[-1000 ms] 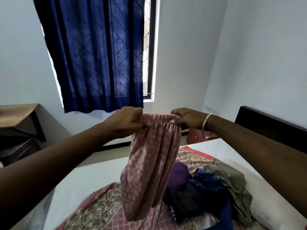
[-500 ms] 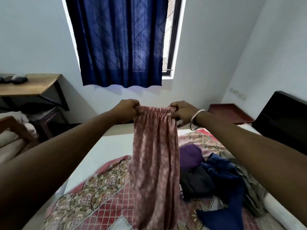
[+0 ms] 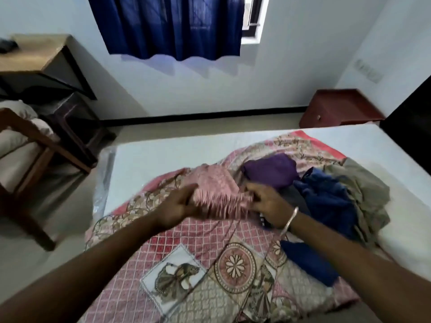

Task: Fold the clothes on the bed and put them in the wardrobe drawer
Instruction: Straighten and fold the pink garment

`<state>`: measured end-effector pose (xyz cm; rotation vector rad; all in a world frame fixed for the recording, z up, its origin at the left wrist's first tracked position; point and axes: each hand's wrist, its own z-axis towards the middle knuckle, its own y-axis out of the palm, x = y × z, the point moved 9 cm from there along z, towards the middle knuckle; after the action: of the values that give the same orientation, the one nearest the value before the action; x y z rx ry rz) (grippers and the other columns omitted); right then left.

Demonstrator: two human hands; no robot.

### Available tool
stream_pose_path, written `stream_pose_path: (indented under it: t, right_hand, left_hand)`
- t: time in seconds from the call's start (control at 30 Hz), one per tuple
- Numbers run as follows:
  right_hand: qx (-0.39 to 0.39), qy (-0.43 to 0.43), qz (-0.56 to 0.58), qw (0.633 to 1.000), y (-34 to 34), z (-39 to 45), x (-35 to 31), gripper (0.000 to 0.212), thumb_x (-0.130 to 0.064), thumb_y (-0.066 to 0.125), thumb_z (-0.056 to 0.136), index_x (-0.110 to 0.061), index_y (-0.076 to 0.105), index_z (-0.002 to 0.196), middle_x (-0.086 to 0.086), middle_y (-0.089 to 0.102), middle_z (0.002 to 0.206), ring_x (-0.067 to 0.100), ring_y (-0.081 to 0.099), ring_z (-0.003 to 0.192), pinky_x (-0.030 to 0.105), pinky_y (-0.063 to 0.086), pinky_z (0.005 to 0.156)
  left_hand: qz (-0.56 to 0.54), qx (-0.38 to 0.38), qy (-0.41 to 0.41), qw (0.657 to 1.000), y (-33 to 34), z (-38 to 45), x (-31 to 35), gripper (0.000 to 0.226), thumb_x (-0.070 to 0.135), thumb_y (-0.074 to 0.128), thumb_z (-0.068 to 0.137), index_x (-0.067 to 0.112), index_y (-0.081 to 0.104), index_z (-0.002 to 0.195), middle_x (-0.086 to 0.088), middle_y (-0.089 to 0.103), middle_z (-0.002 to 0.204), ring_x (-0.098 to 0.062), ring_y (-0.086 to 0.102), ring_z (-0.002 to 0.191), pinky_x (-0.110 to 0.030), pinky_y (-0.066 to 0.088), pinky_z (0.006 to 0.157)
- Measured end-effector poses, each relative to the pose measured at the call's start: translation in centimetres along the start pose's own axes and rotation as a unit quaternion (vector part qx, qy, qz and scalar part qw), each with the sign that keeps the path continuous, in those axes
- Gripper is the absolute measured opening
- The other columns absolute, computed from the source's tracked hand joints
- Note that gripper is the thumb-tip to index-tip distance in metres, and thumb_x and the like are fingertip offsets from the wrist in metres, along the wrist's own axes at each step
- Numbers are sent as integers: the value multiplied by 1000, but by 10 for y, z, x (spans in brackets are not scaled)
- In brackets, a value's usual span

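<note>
Hands are seen at the elastic waistband of pink patterned cotton trousers (image 3: 217, 190), gripped by the left hand (image 3: 179, 207) and right hand (image 3: 268, 206) over the quilt-covered bed (image 3: 163, 157). Laying-out appears under way; folding lengthwise is likely called for next. Unfolded clothes (image 3: 331, 192) are heaped beside.

Beside the pink patterned garment (image 3: 217, 190) lie four loose clothes: one purple (image 3: 270, 170), two blue (image 3: 326, 199) (image 3: 307, 262), one olive-grey (image 3: 366, 183). Two hands (image 3: 175, 208) (image 3: 268, 203) touch that garment. One patterned bedspread (image 3: 186, 264) lies beneath it, one blue curtain (image 3: 172, 24) beyond.
</note>
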<state>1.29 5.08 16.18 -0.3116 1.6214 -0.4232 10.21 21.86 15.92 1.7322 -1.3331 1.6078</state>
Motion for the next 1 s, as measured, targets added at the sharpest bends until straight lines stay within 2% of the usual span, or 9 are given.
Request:
stream_pose_path:
  t: [0.07, 0.13, 0.2, 0.27, 0.43, 0.63, 0.8, 0.9, 1.0]
  right_hand:
    - [-35, 85, 23, 995, 43, -29, 58, 18, -26, 71, 81, -28, 57, 91, -17, 55, 74, -2, 49, 69, 21, 42, 67]
    - [-75, 163, 43, 983, 81, -53, 110, 17, -19, 71, 86, -27, 56, 90, -22, 56, 68, -5, 49, 64, 20, 40, 63]
    - [-102, 219, 68, 968, 110, -71, 148, 18, -7, 66, 91, -22, 55, 90, -28, 59, 67, -9, 52, 63, 17, 40, 63]
    - [-86, 250, 92, 960, 125, -72, 182, 18, -6, 63, 94, -23, 57, 92, -29, 65, 77, -10, 55, 73, 12, 41, 67]
    - [37, 257, 115, 959, 123, -25, 241, 20, -16, 61, 96, -30, 54, 109, 0, 69, 89, 11, 62, 77, 27, 46, 70]
    - [167, 187, 106, 962, 102, 108, 312, 21, -11, 60, 96, -19, 54, 115, -14, 41, 59, 0, 34, 50, 22, 30, 50]
    - [236, 156, 80, 956, 86, 195, 355, 37, -3, 56, 95, -13, 50, 131, -12, 53, 83, -6, 50, 67, 21, 45, 65]
    - [317, 175, 12, 932, 83, 179, 361, 49, -6, 61, 93, -9, 46, 139, 5, 57, 121, 4, 53, 104, 9, 42, 93]
    - [354, 257, -101, 893, 98, 112, 355, 59, -25, 69, 89, -4, 45, 139, 17, 50, 132, 6, 43, 103, 3, 36, 85]
  left_hand:
    - [-15, -37, -94, 995, 37, -13, -68, 36, 9, 62, 93, 24, 50, 123, 10, 59, 113, -3, 63, 96, -9, 49, 74]
    - [-30, -76, -158, 984, 70, -22, -133, 32, 15, 65, 91, 17, 55, 121, 4, 66, 114, -20, 64, 103, -26, 56, 87]
    - [-45, -70, -188, 979, 88, -25, -178, 34, 22, 69, 83, 16, 58, 114, 4, 71, 103, -22, 67, 97, -42, 55, 92]
    - [-77, -48, -210, 973, 103, -18, -210, 26, 10, 66, 89, 21, 53, 109, 15, 70, 84, -8, 63, 80, -31, 54, 79]
    - [-127, 107, -213, 963, 90, 28, -259, 45, 2, 56, 92, 34, 48, 123, 6, 61, 63, -12, 55, 60, -27, 44, 57]
    - [-115, 269, -176, 940, 42, 144, -308, 40, 13, 59, 98, 29, 45, 131, 9, 51, 58, -7, 44, 43, -24, 36, 40]
    - [-68, 363, -175, 913, 2, 210, -345, 52, 20, 60, 98, 22, 38, 145, -7, 61, 105, -5, 60, 79, -21, 55, 64]
    - [52, 430, -212, 876, -9, 187, -368, 55, 34, 60, 92, 19, 44, 143, -2, 57, 130, -19, 53, 117, -46, 49, 97]
    - [132, 405, -313, 849, 13, 135, -386, 71, 62, 50, 83, 17, 46, 138, -8, 52, 131, -27, 49, 117, -46, 44, 97]
